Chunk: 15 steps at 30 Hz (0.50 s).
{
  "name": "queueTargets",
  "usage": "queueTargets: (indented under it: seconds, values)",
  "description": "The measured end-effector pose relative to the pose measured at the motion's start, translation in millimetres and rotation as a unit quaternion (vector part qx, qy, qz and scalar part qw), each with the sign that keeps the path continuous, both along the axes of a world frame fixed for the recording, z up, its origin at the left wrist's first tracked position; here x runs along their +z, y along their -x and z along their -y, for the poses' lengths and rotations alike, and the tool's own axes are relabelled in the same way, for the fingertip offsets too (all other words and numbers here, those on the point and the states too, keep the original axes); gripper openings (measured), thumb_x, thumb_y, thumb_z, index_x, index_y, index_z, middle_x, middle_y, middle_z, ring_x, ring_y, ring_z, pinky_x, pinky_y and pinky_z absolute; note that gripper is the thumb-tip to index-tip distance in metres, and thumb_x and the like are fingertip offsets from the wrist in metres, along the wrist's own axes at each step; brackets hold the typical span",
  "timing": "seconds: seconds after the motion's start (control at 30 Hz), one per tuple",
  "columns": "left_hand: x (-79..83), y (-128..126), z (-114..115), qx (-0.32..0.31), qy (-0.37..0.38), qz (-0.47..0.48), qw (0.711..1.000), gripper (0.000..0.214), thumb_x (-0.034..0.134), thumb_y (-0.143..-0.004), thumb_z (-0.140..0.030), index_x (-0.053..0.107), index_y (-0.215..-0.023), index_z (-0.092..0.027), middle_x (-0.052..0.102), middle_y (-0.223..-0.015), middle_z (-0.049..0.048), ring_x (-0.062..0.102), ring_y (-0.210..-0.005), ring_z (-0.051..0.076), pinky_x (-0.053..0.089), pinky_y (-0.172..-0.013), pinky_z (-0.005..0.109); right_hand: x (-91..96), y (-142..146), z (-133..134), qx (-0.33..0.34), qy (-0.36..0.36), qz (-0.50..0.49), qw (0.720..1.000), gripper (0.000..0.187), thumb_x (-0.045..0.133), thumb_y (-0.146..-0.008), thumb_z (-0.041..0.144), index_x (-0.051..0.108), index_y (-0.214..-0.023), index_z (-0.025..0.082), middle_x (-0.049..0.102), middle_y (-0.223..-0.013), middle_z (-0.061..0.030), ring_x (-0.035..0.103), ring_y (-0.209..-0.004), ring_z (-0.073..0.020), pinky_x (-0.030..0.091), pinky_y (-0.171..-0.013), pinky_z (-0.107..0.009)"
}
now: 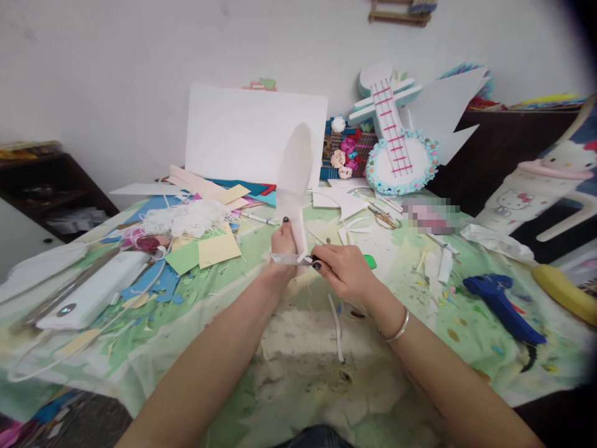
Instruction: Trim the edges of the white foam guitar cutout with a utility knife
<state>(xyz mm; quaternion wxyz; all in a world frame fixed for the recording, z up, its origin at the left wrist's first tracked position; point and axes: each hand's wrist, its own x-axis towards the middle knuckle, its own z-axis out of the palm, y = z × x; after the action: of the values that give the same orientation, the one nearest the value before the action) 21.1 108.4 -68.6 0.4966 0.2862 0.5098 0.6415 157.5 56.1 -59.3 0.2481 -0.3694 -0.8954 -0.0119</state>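
My left hand [282, 241] is closed round the lower part of a white foam board cutout [295, 165], which stands upright with a rounded, paddle-like top. Close beside it, my right hand [346, 269] is closed on what looks like a utility knife, mostly hidden by the fingers; its green end [370, 261] sticks out past the knuckles. A thin pale strip [282, 258] crosses in front of my left wrist at the cutout's lower edge. Another narrow white offcut [336, 330] lies on the tablecloth below my right hand.
A blue glue gun [506, 305] and a Hello Kitty tumbler [513, 193] are at the right. White string [186, 218], paper scraps and a white device [93, 292] cover the left. Behind stand a white board [252, 134] and a decorated paper instrument [403, 158]; scissors [386, 218] lie before it.
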Motion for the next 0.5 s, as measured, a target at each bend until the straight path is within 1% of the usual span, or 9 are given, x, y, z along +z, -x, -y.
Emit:
queueTargets:
  seconds: [0.07,0.2,0.27,0.37,0.5]
  values:
    - [-0.6,-0.5,0.1,0.012,-0.004,-0.033,0.999,0.038,0.048,-0.087,-0.040,0.045,-0.056,-0.018,0.042,-0.051,-0.0013,0.038,-0.048,0.011,0.029,-0.049,0.025,0.0,0.4,0.3,-0.008,-0.003,0.003,1.000,0.025,0.031,-0.092,0.032,0.048,-0.080,0.020,0.053,-0.070,-0.0015,0.046,-0.062,-0.0151,0.021,-0.057,-0.027]
    - [-1.6,-1.0,-1.3,0.017,-0.007,-0.074,0.997,0.040,0.043,-0.089,-0.041,0.044,-0.056,-0.019,0.041,-0.050,-0.0012,0.039,-0.049,0.011,0.030,-0.051,0.025,0.4,0.5,0.4,-0.020,-0.010,0.011,1.000,0.025,0.030,-0.092,0.032,0.049,-0.080,0.019,0.054,-0.070,-0.0020,0.047,-0.062,-0.0154,0.020,-0.056,-0.028]
    - [-0.7,-1.7,-1.3,0.015,-0.004,-0.067,0.998,0.038,0.042,-0.090,-0.040,0.044,-0.059,-0.019,0.038,-0.049,-0.0023,0.038,-0.048,0.011,0.030,-0.050,0.025,0.3,0.5,0.3,-0.028,-0.011,0.014,0.999,0.025,0.030,-0.092,0.032,0.049,-0.081,0.019,0.054,-0.070,-0.0020,0.046,-0.062,-0.0156,0.020,-0.056,-0.028]
    - [1.5,-2.7,-0.2,0.003,0.003,-0.033,0.999,0.035,0.042,-0.091,-0.037,0.041,-0.060,-0.019,0.035,-0.049,-0.0041,0.036,-0.046,0.009,0.029,-0.048,0.024,0.1,0.4,0.1,-0.040,-0.009,0.015,0.999,0.026,0.030,-0.092,0.032,0.050,-0.081,0.020,0.054,-0.069,-0.0019,0.046,-0.062,-0.0155,0.019,-0.056,-0.028]
    - [1.0,-2.5,-0.4,-0.014,-0.001,-0.017,1.000,0.037,0.039,-0.092,-0.039,0.038,-0.061,-0.019,0.035,-0.049,-0.0046,0.036,-0.044,0.008,0.029,-0.045,0.022,0.6,-0.3,-0.1,-0.052,-0.002,0.011,0.999,0.025,0.032,-0.092,0.032,0.050,-0.081,0.020,0.055,-0.070,-0.0017,0.046,-0.062,-0.0153,0.019,-0.056,-0.028]
